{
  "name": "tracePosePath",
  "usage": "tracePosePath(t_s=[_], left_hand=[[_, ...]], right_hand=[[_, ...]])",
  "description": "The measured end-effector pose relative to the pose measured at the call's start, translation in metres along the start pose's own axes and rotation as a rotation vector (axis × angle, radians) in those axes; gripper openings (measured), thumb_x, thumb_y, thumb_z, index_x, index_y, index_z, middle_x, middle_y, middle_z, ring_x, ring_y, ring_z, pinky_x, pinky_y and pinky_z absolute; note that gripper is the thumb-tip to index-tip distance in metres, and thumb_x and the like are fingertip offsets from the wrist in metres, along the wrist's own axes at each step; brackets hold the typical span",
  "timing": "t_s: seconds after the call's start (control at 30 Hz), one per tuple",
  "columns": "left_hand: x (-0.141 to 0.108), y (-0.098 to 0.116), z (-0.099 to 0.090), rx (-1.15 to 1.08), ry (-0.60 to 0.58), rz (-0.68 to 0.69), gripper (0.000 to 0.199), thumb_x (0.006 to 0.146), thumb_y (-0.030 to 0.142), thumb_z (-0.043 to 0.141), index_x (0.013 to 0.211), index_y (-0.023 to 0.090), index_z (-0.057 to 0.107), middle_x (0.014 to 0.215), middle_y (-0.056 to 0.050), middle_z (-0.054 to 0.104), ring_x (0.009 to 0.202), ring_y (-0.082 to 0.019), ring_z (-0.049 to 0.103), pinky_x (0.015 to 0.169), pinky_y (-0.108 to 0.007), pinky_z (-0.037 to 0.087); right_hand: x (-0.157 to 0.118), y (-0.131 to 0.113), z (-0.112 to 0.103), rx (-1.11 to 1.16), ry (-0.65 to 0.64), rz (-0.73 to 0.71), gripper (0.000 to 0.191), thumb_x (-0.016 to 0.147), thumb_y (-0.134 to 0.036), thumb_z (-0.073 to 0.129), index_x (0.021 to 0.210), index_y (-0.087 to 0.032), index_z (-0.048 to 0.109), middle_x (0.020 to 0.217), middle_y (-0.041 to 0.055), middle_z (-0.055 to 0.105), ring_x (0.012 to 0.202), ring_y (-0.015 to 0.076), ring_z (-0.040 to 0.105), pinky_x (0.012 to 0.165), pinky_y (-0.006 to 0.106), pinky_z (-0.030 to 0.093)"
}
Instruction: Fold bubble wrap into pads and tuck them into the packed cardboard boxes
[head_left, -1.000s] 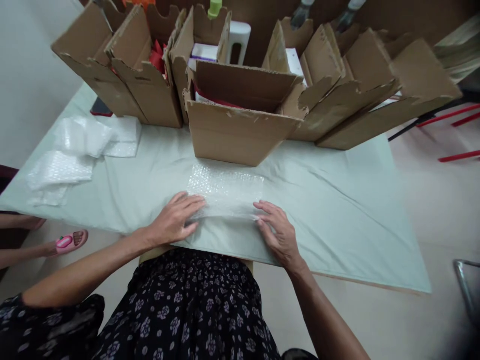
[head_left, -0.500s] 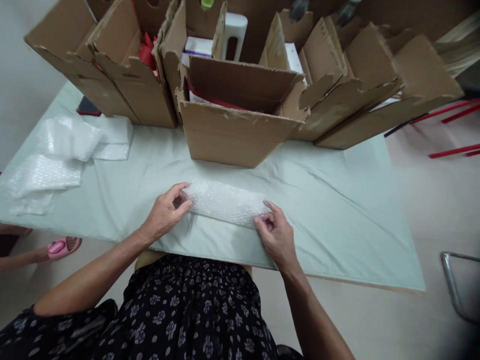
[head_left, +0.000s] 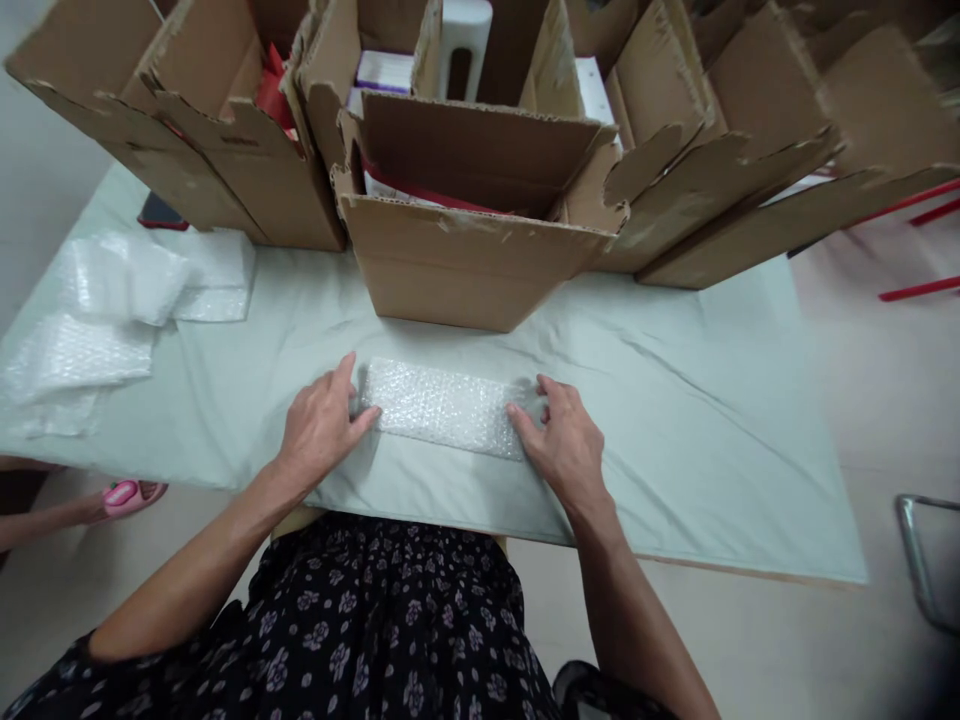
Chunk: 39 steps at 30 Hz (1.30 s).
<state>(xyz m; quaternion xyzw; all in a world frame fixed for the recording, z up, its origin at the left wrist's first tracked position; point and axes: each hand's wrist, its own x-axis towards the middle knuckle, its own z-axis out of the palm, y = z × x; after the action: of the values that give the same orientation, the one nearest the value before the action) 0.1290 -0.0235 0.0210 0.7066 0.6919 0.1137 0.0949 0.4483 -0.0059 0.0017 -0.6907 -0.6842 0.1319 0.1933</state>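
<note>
A folded bundle of bubble wrap (head_left: 442,408) lies flat on a pale green tablecloth (head_left: 675,400), near the table's front edge at about 6 o'clock from the nearest open carton (head_left: 469,265). The bundle is a long, narrow rectangle; its long axis runs roughly from 9 o'clock to 3 o'clock, tipped slightly so the right end sits a little closer to the person. The left hand (head_left: 322,425) grips the bundle's left end, thumb on the far edge and fingers curled against the near corner. The right hand (head_left: 566,440) grips the right end the same way, thumb and fingertips pinching the wrap. Both hands rest on the cloth, one at each short end, with the wrap stretched between them. Behind the bundle, from 10 o'clock to 2 o'clock, stands a row of open cardboard boxes (head_left: 225,150) with torn flaps; red and white items show inside some. At 9 o'clock, well apart from the hands, lies a loose pile of more bubble wrap sheets (head_left: 120,300). At the lower left, beyond the table edge, another person's foot in a pink sandal (head_left: 124,493) shows on the floor.
</note>
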Motion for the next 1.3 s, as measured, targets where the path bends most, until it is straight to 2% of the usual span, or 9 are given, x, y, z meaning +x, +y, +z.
tracePosePath(t_s=[0.17, 0.3, 0.4, 0.53, 0.7, 0.9, 1.0, 1.13, 1.3], left_hand=[[0.003, 0.004, 0.004, 0.036, -0.060, 0.043, 0.057, 0.088, 0.026, 0.063, 0.143, 0.016, 0.052, 0.075, -0.001, 0.072, 0.074, -0.024, 0.068, 0.066, -0.033, 0.051], [0.002, 0.000, 0.000, -0.014, -0.104, 0.061, 0.057, 0.085, 0.019, 0.058, 0.142, 0.017, 0.054, 0.074, 0.001, 0.070, 0.070, -0.020, 0.067, 0.067, -0.031, 0.051], [0.010, -0.001, -0.011, -0.041, -0.137, 0.094, 0.062, 0.085, 0.017, 0.054, 0.147, 0.017, 0.051, 0.081, 0.000, 0.072, 0.070, -0.019, 0.067, 0.068, -0.031, 0.051], [0.043, 0.013, -0.024, 0.095, -0.124, 0.289, 0.058, 0.087, 0.008, 0.049, 0.144, 0.017, 0.055, 0.093, -0.007, 0.075, 0.084, -0.025, 0.070, 0.083, -0.040, 0.053], [0.070, 0.043, -0.017, 0.127, -0.010, 0.457, 0.051, 0.092, 0.009, 0.052, 0.143, 0.012, 0.056, 0.110, -0.016, 0.072, 0.108, -0.033, 0.065, 0.095, -0.048, 0.049], [-0.017, 0.034, 0.002, -0.484, -0.060, 0.699, 0.051, 0.088, 0.001, 0.047, 0.135, 0.017, 0.059, 0.102, -0.007, 0.073, 0.096, -0.023, 0.066, 0.090, -0.044, 0.055], [-0.060, 0.018, 0.001, -0.700, -0.206, 0.610, 0.083, 0.075, -0.002, 0.047, 0.154, 0.025, 0.042, 0.122, -0.007, 0.073, 0.118, -0.026, 0.065, 0.107, -0.052, 0.052], [-0.078, 0.011, -0.003, -0.767, -0.378, 0.517, 0.103, 0.070, 0.006, 0.057, 0.165, 0.029, 0.023, 0.147, -0.009, 0.062, 0.142, -0.031, 0.051, 0.123, -0.060, 0.038], [-0.072, 0.027, 0.006, -0.787, -0.157, 0.149, 0.053, 0.092, 0.023, 0.061, 0.144, 0.020, 0.055, 0.114, -0.009, 0.075, 0.105, -0.023, 0.071, 0.098, -0.042, 0.057]], right_hand=[[0.020, -0.012, -0.001, 0.049, -0.170, 0.011, 0.023, 0.087, -0.042, 0.059, 0.093, -0.023, 0.071, 0.080, 0.0056, 0.071, 0.074, 0.0242, 0.063, 0.065, 0.034, 0.045], [0.006, -0.018, -0.015, 0.248, -0.228, 0.024, 0.022, 0.084, -0.042, 0.061, 0.074, -0.023, 0.061, 0.070, 0.0016, 0.065, 0.063, 0.0179, 0.057, 0.062, 0.031, 0.043], [-0.022, -0.022, -0.027, 0.437, -0.233, 0.075, 0.024, 0.085, -0.043, 0.063, 0.091, -0.021, 0.066, 0.073, 0.0007, 0.066, 0.062, 0.0163, 0.058, 0.062, 0.031, 0.046], [-0.068, -0.040, -0.031, 0.677, -0.292, 0.187, 0.067, 0.091, -0.042, 0.064, 0.152, -0.019, 0.047, 0.069, -0.0052, 0.060, 0.057, 0.0154, 0.057, 0.058, 0.031, 0.051], [-0.116, -0.071, -0.010, 0.885, -0.427, 0.350, 0.074, 0.094, -0.040, 0.059, 0.162, -0.020, 0.036, 0.065, -0.0060, 0.059, 0.053, 0.0153, 0.061, 0.049, 0.028, 0.051], [-0.136, -0.077, 0.005, 1.047, -0.415, 0.477, 0.047, 0.090, -0.050, 0.068, 0.124, -0.019, 0.071, 0.073, 0.0024, 0.072, 0.064, 0.0169, 0.069, 0.060, 0.029, 0.056], [-0.135, -0.074, 0.004, 1.159, -0.416, 0.515, 0.038, 0.086, -0.050, 0.075, 0.107, -0.019, 0.074, 0.073, 0.0036, 0.075, 0.062, 0.0154, 0.068, 0.063, 0.028, 0.055], [-0.124, -0.081, 0.004, 1.357, -0.373, 0.572, 0.038, 0.084, -0.047, 0.078, 0.111, -0.021, 0.071, 0.087, 0.0067, 0.079, 0.071, 0.0172, 0.072, 0.061, 0.026, 0.055], [-0.107, -0.093, 0.010, 1.466, -0.363, 0.529, 0.056, 0.083, -0.042, 0.079, 0.133, -0.025, 0.061, 0.137, 0.0131, 0.069, 0.112, 0.0257, 0.072, 0.066, 0.027, 0.059]])
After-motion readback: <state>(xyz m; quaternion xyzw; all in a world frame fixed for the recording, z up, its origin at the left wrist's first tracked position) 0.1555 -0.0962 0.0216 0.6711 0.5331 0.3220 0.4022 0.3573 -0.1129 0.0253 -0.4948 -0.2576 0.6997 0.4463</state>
